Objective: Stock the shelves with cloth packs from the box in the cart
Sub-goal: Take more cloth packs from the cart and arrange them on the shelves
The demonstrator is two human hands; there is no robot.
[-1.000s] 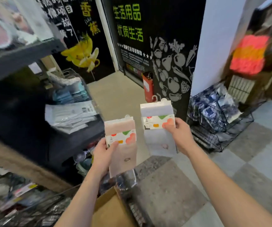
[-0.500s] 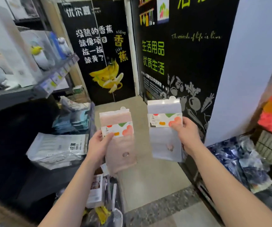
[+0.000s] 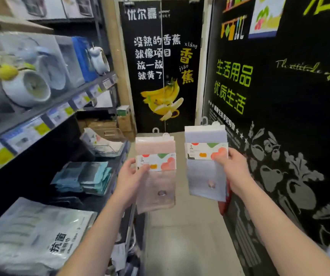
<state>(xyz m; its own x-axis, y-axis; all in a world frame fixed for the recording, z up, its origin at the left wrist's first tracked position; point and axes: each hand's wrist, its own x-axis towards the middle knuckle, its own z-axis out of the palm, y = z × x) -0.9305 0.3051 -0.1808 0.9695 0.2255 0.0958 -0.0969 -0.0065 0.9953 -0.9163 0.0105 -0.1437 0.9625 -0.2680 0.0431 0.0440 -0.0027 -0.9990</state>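
Shop: shelves with price tags, packaged goods.

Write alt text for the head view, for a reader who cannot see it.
A person holds up two cloth packs in a shop aisle: a pink pack in the left hand, a pale lilac pack in the right hand. Stocked shelves line the left; a banana poster hangs ahead.
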